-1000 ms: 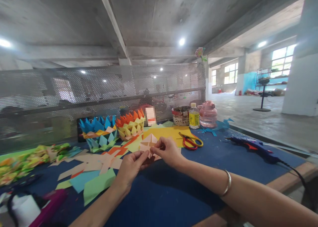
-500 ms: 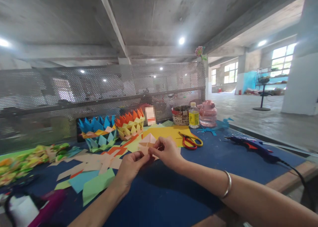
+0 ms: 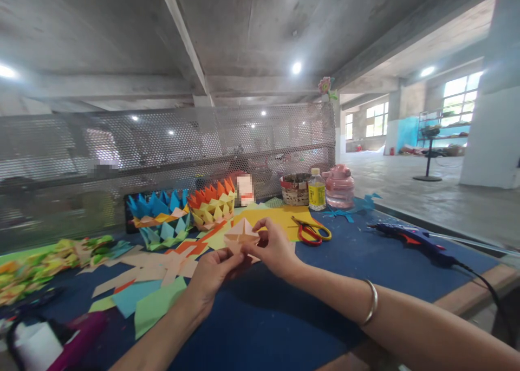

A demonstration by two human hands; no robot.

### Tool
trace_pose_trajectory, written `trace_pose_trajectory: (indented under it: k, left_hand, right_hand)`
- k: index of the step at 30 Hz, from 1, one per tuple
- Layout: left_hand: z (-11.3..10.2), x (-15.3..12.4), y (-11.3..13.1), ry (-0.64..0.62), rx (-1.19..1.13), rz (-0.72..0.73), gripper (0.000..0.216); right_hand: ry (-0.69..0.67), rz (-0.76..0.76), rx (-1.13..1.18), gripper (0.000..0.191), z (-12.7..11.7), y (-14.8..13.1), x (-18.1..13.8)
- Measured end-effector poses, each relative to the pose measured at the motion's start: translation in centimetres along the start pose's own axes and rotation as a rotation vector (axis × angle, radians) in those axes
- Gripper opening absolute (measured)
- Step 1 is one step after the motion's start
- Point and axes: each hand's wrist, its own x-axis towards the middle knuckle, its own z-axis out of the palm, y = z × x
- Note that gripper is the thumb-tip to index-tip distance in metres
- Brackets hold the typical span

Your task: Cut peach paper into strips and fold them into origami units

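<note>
Between my two hands is a pale pink piece of folded paper (image 3: 242,233), its pointed top facing away from me and creases meeting near its middle. My left hand (image 3: 219,273) pinches its lower edge between thumb and fingers. Closed on the paper's lower right side is my right hand (image 3: 274,249), with the thumb across the front and the index finger bent above. My fingers hide the paper's lower part. Beyond it lie yellow paper sheets (image 3: 268,217) and red-and-yellow-handled scissors (image 3: 312,231).
Folded-paper baskets, one blue and green (image 3: 160,219), one orange and yellow (image 3: 212,204), stand at the back left. Loose paper pieces (image 3: 152,266) spread leftward. A bottle (image 3: 317,191), a pink jug (image 3: 340,187) and a woven basket (image 3: 296,192) stand behind. A corded glue gun (image 3: 414,241) lies right.
The right index finger has lifted slightly off the paper, and more of the paper's creased middle shows. Both hands keep nearly the same place.
</note>
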Motion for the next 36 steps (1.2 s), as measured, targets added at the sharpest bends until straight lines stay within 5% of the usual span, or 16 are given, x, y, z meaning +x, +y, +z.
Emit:
trace_pose_trajectory:
  k: [4,17,26,36]
  left_hand:
    - [-0.1,0.1,0.2,0.039,0.004,-0.016,0.017]
    - [-0.3,-0.5,1.0,0.031,0.026,-0.058,0.017]
    - [-0.5,-0.5,1.3,0.039,0.061,-0.071,0.015]
    - [-0.6,-0.2,0.3,-0.058,0.161,-0.056,0.032]
  right_hand:
    - [-0.003,0.046,0.082,0.048,0.0,0.3,0.2]
    - [-0.029,0.191,0.326,0.055,-0.3,1.0,0.6]
    - [-0.110,0.207,0.283,0.043,-0.7,0.0,0.6]
    - [-0.168,0.231,0.263,0.059,-0.6,-0.1,0.1]
